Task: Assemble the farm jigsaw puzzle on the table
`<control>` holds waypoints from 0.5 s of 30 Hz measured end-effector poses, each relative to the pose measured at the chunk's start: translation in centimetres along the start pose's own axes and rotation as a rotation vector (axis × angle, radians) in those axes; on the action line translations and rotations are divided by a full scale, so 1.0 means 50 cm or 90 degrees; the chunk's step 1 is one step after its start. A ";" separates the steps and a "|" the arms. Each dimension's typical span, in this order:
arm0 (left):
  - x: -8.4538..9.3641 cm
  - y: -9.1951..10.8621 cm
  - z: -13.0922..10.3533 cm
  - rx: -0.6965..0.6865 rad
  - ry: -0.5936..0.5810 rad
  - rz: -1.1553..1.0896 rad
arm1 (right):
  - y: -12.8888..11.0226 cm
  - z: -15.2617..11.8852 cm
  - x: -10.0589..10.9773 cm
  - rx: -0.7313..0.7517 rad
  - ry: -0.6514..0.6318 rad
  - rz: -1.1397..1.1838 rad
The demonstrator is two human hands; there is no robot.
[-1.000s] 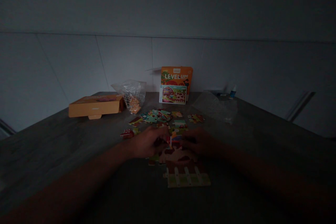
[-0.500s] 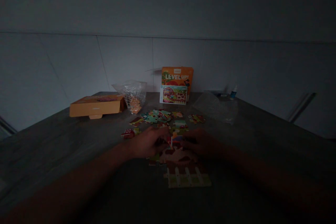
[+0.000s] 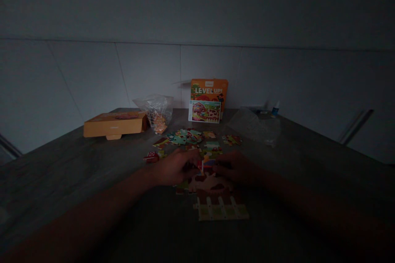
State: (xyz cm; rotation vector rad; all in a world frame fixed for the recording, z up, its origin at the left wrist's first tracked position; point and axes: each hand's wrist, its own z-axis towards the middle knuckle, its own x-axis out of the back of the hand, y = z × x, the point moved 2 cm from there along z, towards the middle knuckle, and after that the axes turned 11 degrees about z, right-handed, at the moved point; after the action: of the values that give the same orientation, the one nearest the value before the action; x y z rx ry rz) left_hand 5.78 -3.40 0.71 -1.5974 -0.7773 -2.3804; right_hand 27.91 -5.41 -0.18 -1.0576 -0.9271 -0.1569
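Observation:
In dim light, my left hand (image 3: 175, 167) is closed on the left edge of a colourful puzzle piece (image 3: 209, 162) with red, orange and blue on it. My right hand (image 3: 236, 167) grips the same piece from the right with bent fingers. Below them lie joined puzzle pieces (image 3: 211, 184) with brown and pinkish patches, and a strip with a white fence (image 3: 222, 208) at the near end. Behind my hands is a heap of loose pieces (image 3: 185, 136). A red barn piece (image 3: 151, 156) lies left of my left hand.
An orange box (image 3: 115, 126) and a clear bag of pieces (image 3: 159, 117) are at the back left. A reference picture (image 3: 205, 111) leans on an upright orange box (image 3: 209, 85). Back right are a crumpled clear bag (image 3: 254, 125) and a small bottle (image 3: 275, 109).
The view has shifted very slightly. Both hands stay in nearly the same place at the piece.

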 end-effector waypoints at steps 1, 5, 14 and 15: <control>0.000 0.000 0.000 0.000 -0.002 -0.003 | -0.001 0.001 0.000 0.006 0.002 0.000; 0.000 0.002 0.000 0.007 0.000 -0.006 | -0.004 0.002 -0.001 0.020 0.016 0.004; 0.000 0.000 0.000 0.019 -0.005 0.012 | -0.004 0.002 0.000 0.009 -0.003 0.007; 0.000 0.000 0.000 0.019 -0.003 0.013 | -0.005 0.003 0.000 0.011 -0.005 0.007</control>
State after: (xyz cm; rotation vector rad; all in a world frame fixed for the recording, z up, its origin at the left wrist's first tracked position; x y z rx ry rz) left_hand 5.78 -3.40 0.70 -1.5915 -0.7903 -2.3414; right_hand 27.71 -5.42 0.01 -1.0481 -0.9287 -0.1354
